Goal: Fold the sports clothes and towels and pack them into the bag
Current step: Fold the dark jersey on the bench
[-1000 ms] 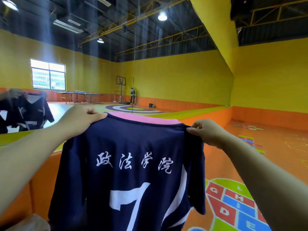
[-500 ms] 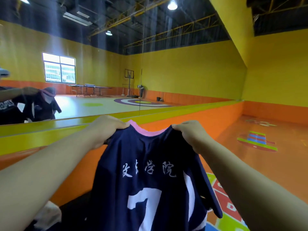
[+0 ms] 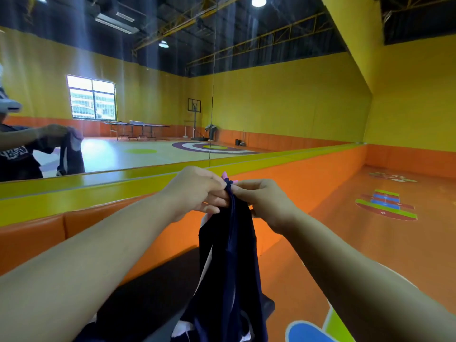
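The left hand (image 3: 197, 191) and right hand (image 3: 264, 201) pinch the navy jersey (image 3: 229, 255) by its 2 shoulders, pressed together beside the pink collar (image 3: 225, 176), so it hangs doubled in mid-air, seemingly light, limp and slippery, best gripped there.

**Navy jersey held up by its collar, doubled lengthwise**

The left hand (image 3: 197, 191) and the right hand (image 3: 261, 201) met at the top of the jersey (image 3: 229, 255), each pinching the cloth, and a bit of pink collar (image 3: 225, 176) poked out above the fingers. The jersey hung straight down in a narrow fold, with white trim showing along its left edge. Below it lay a dark shape (image 3: 153, 299), too unclear to name. Behind the jersey ran an orange padded wall (image 3: 308, 174) topped by a yellow-green ledge (image 3: 98, 191) and a mirror (image 3: 148, 149). To the jersey's right, a hopscotch marking (image 3: 386, 204) lay on the orange floor (image 3: 370, 243).
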